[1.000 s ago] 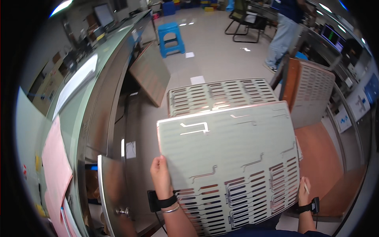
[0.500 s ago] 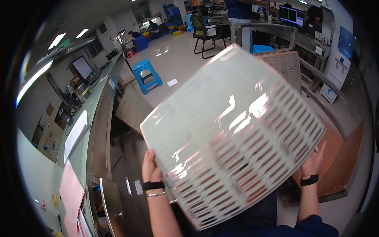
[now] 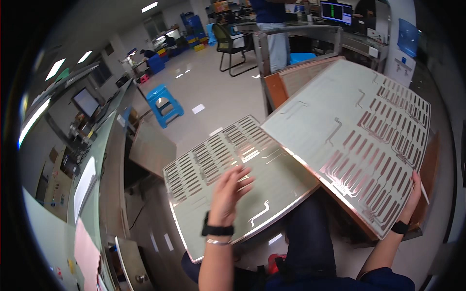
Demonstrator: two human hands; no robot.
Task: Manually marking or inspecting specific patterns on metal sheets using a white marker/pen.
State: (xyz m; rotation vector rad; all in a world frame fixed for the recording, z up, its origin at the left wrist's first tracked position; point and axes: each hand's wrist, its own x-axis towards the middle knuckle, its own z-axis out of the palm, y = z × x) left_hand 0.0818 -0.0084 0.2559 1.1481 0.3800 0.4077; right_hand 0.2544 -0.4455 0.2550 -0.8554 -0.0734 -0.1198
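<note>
My right hand (image 3: 410, 200) grips the lower right edge of a large circuit board panel (image 3: 310, 114), pale grey-green with rows of copper-coloured slots and traces. This panel is tilted at my right. A thin whitish, pen-like piece (image 3: 424, 193) sticks out beside that hand; whether the fingers hold it is unclear. A second, similar panel (image 3: 286, 182) lies across my lap, its corner partly under the first. Over this second panel hovers my left hand (image 3: 230, 190), fingers apart and holding nothing. Motion blurs it slightly.
Brown boards (image 3: 276, 89) and another panel lean in a metal rack (image 3: 264, 53) ahead right. On the left runs a long green-topped bench (image 3: 104, 160) with papers; a panel (image 3: 153, 148) leans by it. A blue stool (image 3: 165, 104) and a black chair (image 3: 228, 46) stand beyond.
The held panel has swung to the right, uncovering the second panel on my lap. My left hand has let go of the held panel and moved right, over the second one.
</note>
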